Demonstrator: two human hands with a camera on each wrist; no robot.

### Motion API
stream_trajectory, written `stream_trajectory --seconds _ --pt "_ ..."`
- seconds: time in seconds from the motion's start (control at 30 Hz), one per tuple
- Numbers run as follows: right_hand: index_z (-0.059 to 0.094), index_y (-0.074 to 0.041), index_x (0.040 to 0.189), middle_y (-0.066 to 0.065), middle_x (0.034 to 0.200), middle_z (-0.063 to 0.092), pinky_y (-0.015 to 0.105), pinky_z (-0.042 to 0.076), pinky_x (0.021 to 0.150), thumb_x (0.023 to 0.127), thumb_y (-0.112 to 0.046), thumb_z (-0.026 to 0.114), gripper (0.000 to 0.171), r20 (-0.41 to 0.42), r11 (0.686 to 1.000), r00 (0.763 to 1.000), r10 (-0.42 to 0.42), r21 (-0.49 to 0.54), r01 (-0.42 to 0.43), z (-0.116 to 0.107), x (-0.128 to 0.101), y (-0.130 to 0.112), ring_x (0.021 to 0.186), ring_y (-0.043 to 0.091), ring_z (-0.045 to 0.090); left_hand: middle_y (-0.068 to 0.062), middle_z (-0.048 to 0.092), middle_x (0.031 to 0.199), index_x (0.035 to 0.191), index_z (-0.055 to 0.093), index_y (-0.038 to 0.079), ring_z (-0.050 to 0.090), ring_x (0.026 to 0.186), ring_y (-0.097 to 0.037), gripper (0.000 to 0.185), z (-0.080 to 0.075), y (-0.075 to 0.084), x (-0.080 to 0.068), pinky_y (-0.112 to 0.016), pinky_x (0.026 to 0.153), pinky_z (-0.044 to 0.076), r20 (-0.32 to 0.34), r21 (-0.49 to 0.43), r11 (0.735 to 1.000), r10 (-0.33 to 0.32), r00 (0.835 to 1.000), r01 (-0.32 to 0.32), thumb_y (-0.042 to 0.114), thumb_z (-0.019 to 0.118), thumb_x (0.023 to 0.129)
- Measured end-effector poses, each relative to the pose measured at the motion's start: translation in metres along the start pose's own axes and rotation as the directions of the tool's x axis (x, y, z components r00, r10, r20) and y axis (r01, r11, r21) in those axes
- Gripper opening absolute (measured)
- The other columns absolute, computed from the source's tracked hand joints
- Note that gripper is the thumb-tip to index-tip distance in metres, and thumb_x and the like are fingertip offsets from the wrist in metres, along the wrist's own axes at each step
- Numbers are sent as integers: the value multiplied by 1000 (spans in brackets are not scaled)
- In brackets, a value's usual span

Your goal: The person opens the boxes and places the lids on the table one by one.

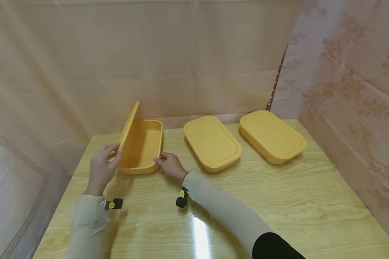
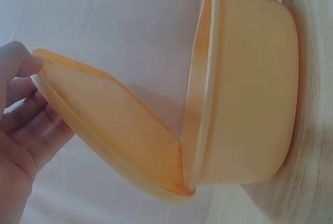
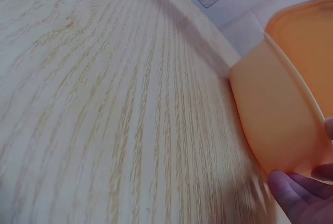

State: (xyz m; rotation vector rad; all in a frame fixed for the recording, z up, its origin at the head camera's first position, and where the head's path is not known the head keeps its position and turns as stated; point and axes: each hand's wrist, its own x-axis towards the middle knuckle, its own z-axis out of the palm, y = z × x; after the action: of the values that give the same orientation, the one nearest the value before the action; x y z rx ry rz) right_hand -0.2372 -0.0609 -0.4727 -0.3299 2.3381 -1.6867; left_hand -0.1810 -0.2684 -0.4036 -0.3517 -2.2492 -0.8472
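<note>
An orange-yellow plastic box point(image 1: 144, 144) stands at the table's left end, its inside visible and bare. Its lid point(image 2: 109, 114) is tilted up steeply, the lower edge meeting the box's left rim. My left hand point(image 1: 103, 167) grips the lid, thumb on one side of its edge and fingers behind, as the left wrist view shows. At the near right corner of the box, my right hand point(image 1: 171, 164) pinches the wall, with the thumb over the rim and fingers against the outside point(image 3: 296, 190).
Two similar lidded boxes stand to the right, one in the middle point(image 1: 213, 142) and one farther right point(image 1: 273, 135). All rest on a wood-grain table point(image 1: 278, 205). Cloth curtains point(image 1: 181, 61) hang behind the table and along its sides.
</note>
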Motion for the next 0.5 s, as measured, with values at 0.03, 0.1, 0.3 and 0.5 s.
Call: stream_trajectory --seconds 0.03,0.1,0.3,0.5 --pt "66 -2 117 11 93 70 15 43 57 97 -25 59 31 0 1000 1000 1 -2 -1 0 0 0 75 21 63 -20 64 87 103 67 -13 64 81 -37 22 0 0 1 4 81 39 -8 0 1000 -6 1000 6 -12 65 81" --pt "66 -2 119 11 95 71 15 44 58 98 -26 59 32 1 1000 1000 6 4 -6 -1 0 0 77 21 64 -19 63 87 103 67 -13 64 82 -34 22 -1 -1 1 2 80 42 -19 -8 1000 -19 1000 18 -12 64 81" --pt "63 -2 124 10 98 70 16 47 59 98 -28 57 37 17 1000 1000 14 -13 -14 -1 -1 -1 79 25 68 -16 62 90 103 67 -13 55 90 9 21 -5 -2 -1 0 79 44 -45 -78 992 -101 994 98 -12 64 83" --pt "63 -2 122 8 92 68 17 45 56 98 -28 57 36 14 1000 1000 20 -15 -20 -1 -2 0 69 18 62 20 54 96 105 66 -14 50 92 14 20 -8 -4 -7 2 79 43 -74 -143 978 -166 983 154 -11 63 85"
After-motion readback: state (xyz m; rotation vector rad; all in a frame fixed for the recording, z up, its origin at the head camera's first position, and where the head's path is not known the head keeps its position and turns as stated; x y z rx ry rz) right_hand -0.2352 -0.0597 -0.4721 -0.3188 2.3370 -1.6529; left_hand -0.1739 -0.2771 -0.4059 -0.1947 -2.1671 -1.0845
